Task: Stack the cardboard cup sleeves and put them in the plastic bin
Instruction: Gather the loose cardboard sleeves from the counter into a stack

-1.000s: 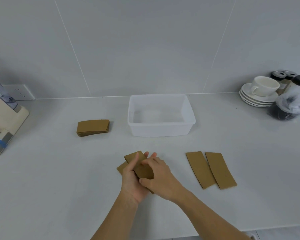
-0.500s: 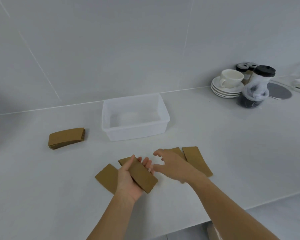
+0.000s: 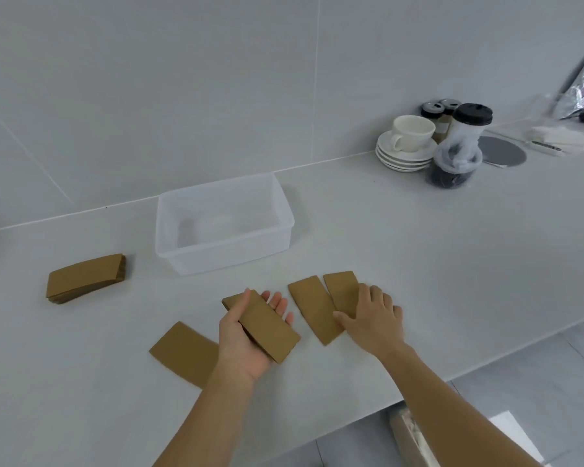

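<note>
My left hand [image 3: 241, 342], palm up, holds a small stack of brown cardboard sleeves [image 3: 267, 326] above the counter. One flat sleeve [image 3: 182, 352] lies on the counter just left of that hand. Two more flat sleeves lie side by side to the right: the nearer one [image 3: 312, 306] is uncovered, and my right hand [image 3: 373, 318] rests with spread fingers on the farther one [image 3: 341, 289]. A thicker stack of sleeves [image 3: 83, 278] sits at the far left. The clear plastic bin [image 3: 284, 214] stands behind, with nothing in it.
A white cup on stacked saucers [image 3: 407, 146], a black-lidded jar [image 3: 459, 153] and small shakers [image 3: 440, 111] stand at the back right by the wall. The counter's front edge [image 3: 486, 365] runs diagonally at the right, with floor below.
My right hand let go of the stack and moved right onto the two loose sleeves. The left hand kept the stack. The view swung to the right.
</note>
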`<state>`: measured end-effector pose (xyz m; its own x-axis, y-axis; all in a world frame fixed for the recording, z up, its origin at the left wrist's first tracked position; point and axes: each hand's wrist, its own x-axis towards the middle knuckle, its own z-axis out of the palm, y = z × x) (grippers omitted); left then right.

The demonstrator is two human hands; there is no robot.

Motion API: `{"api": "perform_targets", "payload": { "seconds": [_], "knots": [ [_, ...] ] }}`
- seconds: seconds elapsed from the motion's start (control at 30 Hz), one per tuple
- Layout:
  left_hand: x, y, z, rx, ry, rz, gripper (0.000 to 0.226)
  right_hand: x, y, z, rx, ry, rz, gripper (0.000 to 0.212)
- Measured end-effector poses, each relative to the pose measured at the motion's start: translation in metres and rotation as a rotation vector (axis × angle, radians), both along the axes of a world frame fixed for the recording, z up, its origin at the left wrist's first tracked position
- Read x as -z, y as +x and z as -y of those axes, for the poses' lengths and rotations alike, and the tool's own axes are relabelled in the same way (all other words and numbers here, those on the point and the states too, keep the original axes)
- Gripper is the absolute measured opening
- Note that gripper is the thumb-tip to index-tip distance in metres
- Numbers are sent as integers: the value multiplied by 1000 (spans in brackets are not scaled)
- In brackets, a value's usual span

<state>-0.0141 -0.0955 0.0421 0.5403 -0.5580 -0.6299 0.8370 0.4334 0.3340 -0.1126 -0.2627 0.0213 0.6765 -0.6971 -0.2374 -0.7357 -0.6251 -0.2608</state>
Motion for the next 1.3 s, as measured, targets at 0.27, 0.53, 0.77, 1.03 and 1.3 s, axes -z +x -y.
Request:
{"api": "perform_targets", "payload": {
  "seconds": [0.27,0.53,0.77,1.03,1.3],
  "knots": [
    [5,-8,16,23,26,-13,41,-5,-5,6,-61,-47,56,63],
    [3,-14,27,40,29,-4,36,-3,-5,10,-155,-84,-20,55],
    [6,-14,25,33,27,-1,37,-2,-3,9,-145,-121,-5,40],
    [6,-12,26,14,34,-8,43,-11,0,15,-3,38,180,39],
    [0,-8,32,6,-57,10,56,-50,16,-4,-16,367,425,44]
  ]
}}
